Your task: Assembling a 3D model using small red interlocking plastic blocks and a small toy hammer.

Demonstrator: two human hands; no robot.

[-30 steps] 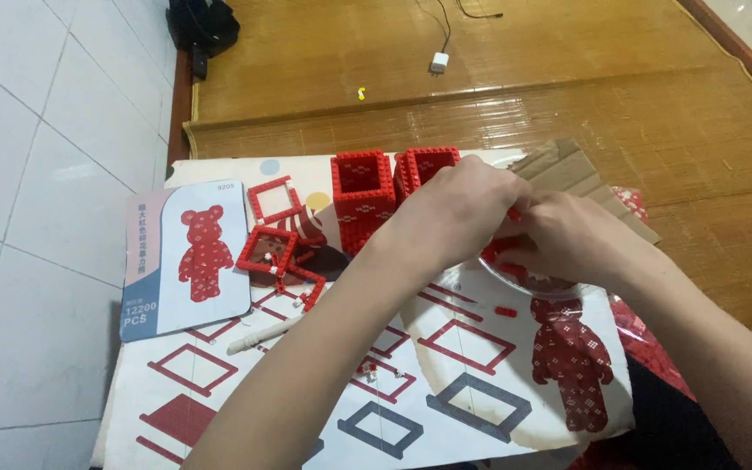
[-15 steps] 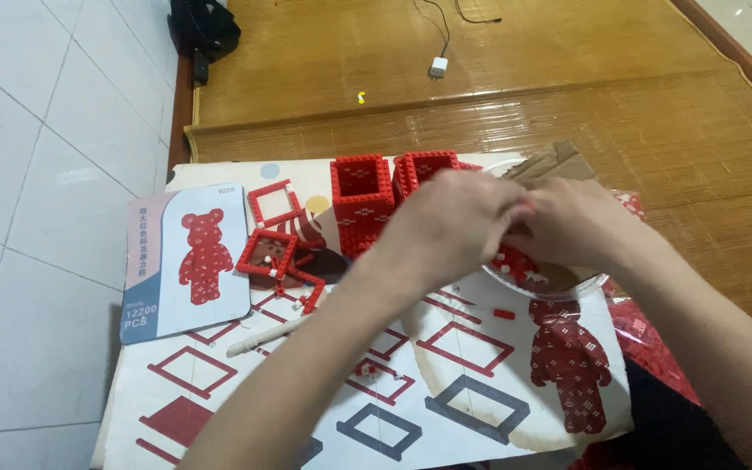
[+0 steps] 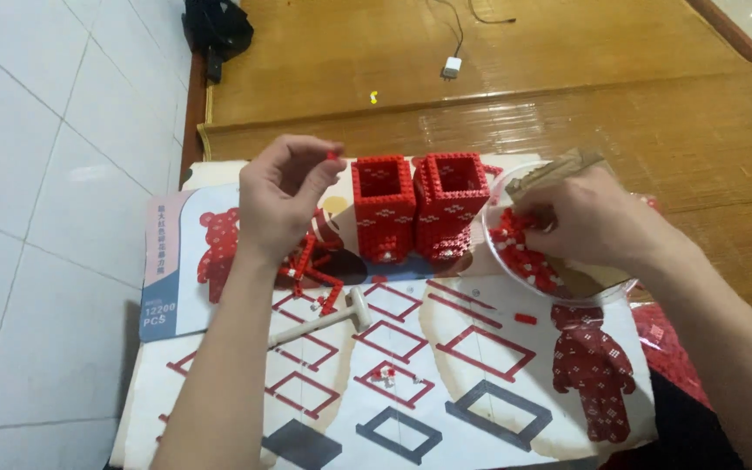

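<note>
Far left there's a card with a red bear picture (image 3: 211,252) lying on the big printed instruction sheet (image 3: 446,383). The left hand (image 3: 282,202) is raised over it, fingers curled, pinching one tiny red brick (image 3: 333,156) between thumb and fingertip. Just below that hand sits a loose red brick frame (image 3: 311,265) and a small white mallet (image 3: 328,318). In the middle stand two hollow red brick towers (image 3: 419,207), just right of the pinched brick. Further right, the right hand (image 3: 589,222) is down in a clear bowl (image 3: 607,292) of red bricks (image 3: 520,252), fingers bent into the pile; can't tell if it's actually got one.
</note>
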